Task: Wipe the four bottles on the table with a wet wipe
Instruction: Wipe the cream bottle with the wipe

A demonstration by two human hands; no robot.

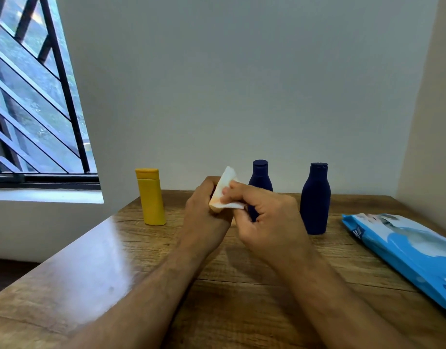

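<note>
Plainly, the left hand (204,205) grips a small orange bottle (214,207) at table centre while the right hand (257,217) pinches the wet wipe (227,190) over it, so a slippery wipe could twist it loose toward the navy bottle (259,182) at one o'clock.

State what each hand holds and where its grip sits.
Left hand grips an orange bottle round its body; right hand pinches the wet wipe against it.

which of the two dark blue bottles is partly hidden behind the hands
The smaller dark blue bottle, nearer the middle: the right hand covers its lower body. The larger dark blue bottle stands fully visible.
</note>
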